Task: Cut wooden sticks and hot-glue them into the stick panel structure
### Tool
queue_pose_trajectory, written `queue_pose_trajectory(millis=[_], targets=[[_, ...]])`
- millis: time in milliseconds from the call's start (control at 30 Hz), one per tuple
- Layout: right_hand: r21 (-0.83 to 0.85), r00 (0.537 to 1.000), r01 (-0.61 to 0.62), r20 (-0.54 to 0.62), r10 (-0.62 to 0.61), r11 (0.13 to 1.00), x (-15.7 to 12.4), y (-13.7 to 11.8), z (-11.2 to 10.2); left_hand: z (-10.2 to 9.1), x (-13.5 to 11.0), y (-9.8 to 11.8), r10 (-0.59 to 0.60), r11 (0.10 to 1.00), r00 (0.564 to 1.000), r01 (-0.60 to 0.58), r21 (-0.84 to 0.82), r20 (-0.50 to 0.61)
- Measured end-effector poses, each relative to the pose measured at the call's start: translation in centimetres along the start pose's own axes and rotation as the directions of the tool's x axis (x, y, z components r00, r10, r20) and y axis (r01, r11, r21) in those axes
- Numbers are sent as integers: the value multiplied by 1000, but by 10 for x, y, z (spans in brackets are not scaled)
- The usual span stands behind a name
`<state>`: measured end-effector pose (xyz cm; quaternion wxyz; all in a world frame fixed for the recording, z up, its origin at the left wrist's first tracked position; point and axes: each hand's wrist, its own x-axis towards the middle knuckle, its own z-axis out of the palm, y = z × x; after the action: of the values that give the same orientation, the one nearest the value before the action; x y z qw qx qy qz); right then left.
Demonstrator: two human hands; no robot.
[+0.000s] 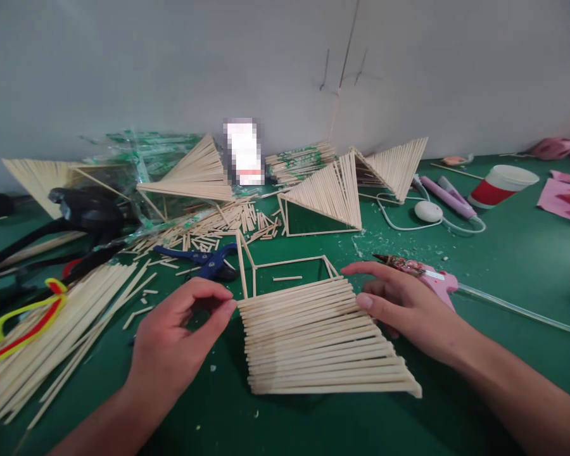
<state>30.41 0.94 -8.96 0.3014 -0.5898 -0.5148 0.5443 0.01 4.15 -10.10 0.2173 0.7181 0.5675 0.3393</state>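
Observation:
A model of thin wooden sticks (304, 342) stands before me, its near side a slanted panel of sticks laid side by side. Behind the panel, its bare stick frame (289, 260) shows. The thumb and index finger of my left hand (180, 329) pinch at the left end of the panel's uppermost stick. At the right end of that edge, my right hand (399, 297) has its index finger stretched out and its thumb apart, beside the panel; its other fingers are partly hidden. A pink glue gun (437, 278) lies just behind my right hand.
Blue cutters (209, 261) lie behind my left hand, near cut stick pieces (247, 218). Long sticks (76, 335) fill the left. Other stick models (323, 196) stand farther back. At right are a paper cup (501, 187) and a white cable (399, 228).

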Motion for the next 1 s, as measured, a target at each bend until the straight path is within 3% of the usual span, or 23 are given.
queue_pose_trajectory(millis=[367,1000], targets=[[-22,999,18,40,-17,1000,1,1,-1,-2,3,0,105,994,994,-106,16,29],[-128,998,27,54,-20,991,-3,0,-2,-1,5,-3,128,990,990,-131,43,53]])
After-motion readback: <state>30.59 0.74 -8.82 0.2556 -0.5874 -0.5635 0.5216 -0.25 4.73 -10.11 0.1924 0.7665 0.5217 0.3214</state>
